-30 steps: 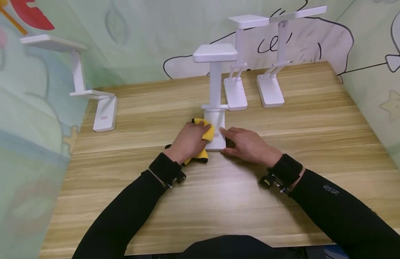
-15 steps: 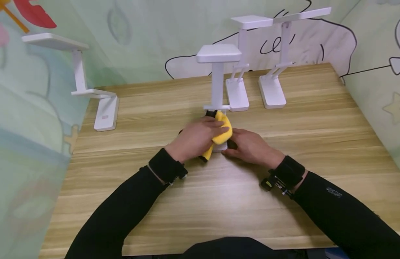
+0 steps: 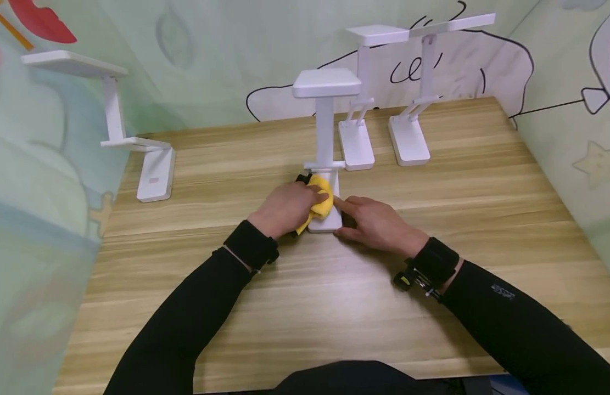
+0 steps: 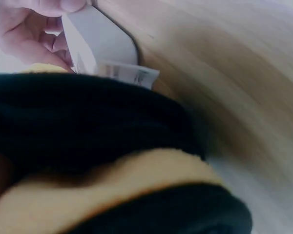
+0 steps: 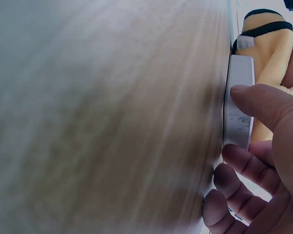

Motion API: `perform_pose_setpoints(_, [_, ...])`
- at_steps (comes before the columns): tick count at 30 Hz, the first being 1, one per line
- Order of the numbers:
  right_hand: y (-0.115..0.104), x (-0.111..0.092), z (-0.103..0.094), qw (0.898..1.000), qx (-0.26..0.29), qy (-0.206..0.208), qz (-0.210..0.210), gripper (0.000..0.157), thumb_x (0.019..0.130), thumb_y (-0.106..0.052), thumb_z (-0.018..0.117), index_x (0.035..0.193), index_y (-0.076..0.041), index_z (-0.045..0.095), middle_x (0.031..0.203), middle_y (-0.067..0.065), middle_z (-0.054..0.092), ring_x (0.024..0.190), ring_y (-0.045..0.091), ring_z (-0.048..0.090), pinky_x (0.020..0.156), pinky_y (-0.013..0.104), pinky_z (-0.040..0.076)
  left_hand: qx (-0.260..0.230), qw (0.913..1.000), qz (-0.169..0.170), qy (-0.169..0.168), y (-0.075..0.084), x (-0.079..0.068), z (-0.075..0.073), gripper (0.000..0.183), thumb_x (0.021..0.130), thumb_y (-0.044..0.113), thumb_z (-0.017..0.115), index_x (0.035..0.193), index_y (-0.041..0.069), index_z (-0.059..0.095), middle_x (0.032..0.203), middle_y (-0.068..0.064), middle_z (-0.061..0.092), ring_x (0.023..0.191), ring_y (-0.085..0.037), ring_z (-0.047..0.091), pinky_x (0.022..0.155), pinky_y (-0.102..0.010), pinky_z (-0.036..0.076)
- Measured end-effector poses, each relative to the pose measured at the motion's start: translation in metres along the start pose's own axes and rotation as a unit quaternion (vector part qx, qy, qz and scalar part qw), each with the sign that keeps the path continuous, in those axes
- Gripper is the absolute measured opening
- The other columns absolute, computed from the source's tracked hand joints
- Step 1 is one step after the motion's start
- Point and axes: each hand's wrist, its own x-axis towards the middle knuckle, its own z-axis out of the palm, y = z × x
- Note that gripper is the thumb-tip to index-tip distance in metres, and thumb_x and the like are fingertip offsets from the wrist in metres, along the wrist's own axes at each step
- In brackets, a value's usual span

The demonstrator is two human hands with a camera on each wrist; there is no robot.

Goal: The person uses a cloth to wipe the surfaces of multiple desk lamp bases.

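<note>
A white desk lamp (image 3: 326,82) stands upright at the middle of the table, its base (image 3: 329,223) toward me. My left hand (image 3: 286,206) grips a bunched yellow cloth (image 3: 322,200) with black edging, laid against the left and top of that base. From the right, my right hand (image 3: 381,224) holds the base by its near corner. In the right wrist view the thumb lies on the end of the base (image 5: 241,70) and the fingers curl along its side. Cloth edging and a white tag (image 4: 144,76) fill much of the left wrist view.
Two more white lamps, one (image 3: 356,145) just behind the held one and another (image 3: 409,140) to its right, stand near the back wall. A further lamp (image 3: 156,175) is at the far left. Patterned walls border the wooden table (image 3: 344,318).
The left hand went rightward across the lamp base with the cloth, then came back to the left. The right hand stays at the base, and the lamp keeps its place.
</note>
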Motion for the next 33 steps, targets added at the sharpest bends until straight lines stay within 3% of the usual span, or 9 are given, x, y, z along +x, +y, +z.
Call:
perform_pose_setpoints(6, [0.000,0.000,-0.001,1.000,-0.002,-0.008,0.019,0.074,0.089,-0.041,0.067,0.147,-0.006,0.038,0.116,0.011,0.062,0.086,0.019,0.056,0.073,0.040,0.052,-0.066,0.9974,-0.005,0.029,-0.017,-0.016,0.008,0.043,0.096,0.003,0.052,0.136,0.019,0.056,0.129,-0.008,0.063,0.092,-0.024,0.063,0.083,-0.036,0.053])
perform_pose_setpoints(13, [-0.001,0.000,-0.001,1.000,0.003,-0.009,0.027,0.074,0.088,-0.040,0.067,0.147,-0.006,0.039,0.118,0.013,0.062,0.091,0.020,0.058,0.076,0.041,0.053,-0.123,0.9894,-0.076,0.013,-0.035,-0.029,-0.002,0.044,0.091,-0.001,0.054,0.130,0.017,0.063,0.121,-0.008,0.067,0.091,-0.020,0.058,0.084,-0.036,0.051])
perform_pose_setpoints(16, [0.000,-0.002,-0.001,1.000,0.002,-0.009,0.026,0.074,0.088,-0.040,0.067,0.147,-0.006,0.038,0.117,0.012,0.062,0.089,0.020,0.057,0.075,0.041,0.052,-0.121,0.9902,-0.056,0.042,-0.027,-0.025,-0.010,0.042,0.093,0.000,0.053,0.131,0.017,0.062,0.124,-0.007,0.066,0.099,-0.021,0.059,0.090,-0.036,0.050])
perform_pose_setpoints(21, [0.001,-0.002,0.000,1.000,0.003,-0.004,0.010,0.072,0.089,-0.041,0.066,0.146,-0.007,0.040,0.111,0.009,0.061,0.086,0.019,0.055,0.074,0.040,0.052,-0.089,0.9936,0.015,0.068,-0.007,-0.008,-0.009,0.045,0.093,0.000,0.052,0.133,0.018,0.060,0.131,-0.007,0.062,0.119,-0.021,0.055,0.100,-0.037,0.046])
perform_pose_setpoints(27, [0.000,0.000,0.001,1.000,0.000,-0.001,0.004,0.072,0.089,-0.041,0.066,0.146,-0.005,0.040,0.111,0.009,0.062,0.087,0.019,0.056,0.075,0.041,0.052,-0.067,0.9953,0.006,0.070,-0.007,0.001,0.003,0.045,0.094,0.002,0.052,0.134,0.022,0.060,0.134,-0.004,0.061,0.121,-0.021,0.053,0.100,-0.037,0.046])
perform_pose_setpoints(33, [-0.001,0.000,0.001,1.000,0.000,-0.002,0.010,0.074,0.089,-0.040,0.066,0.147,-0.005,0.038,0.115,0.012,0.062,0.089,0.021,0.058,0.076,0.041,0.053,-0.086,0.9927,-0.018,0.082,-0.018,-0.012,0.010,0.040,0.096,0.004,0.051,0.132,0.018,0.060,0.133,-0.006,0.061,0.121,-0.022,0.054,0.099,-0.037,0.047])
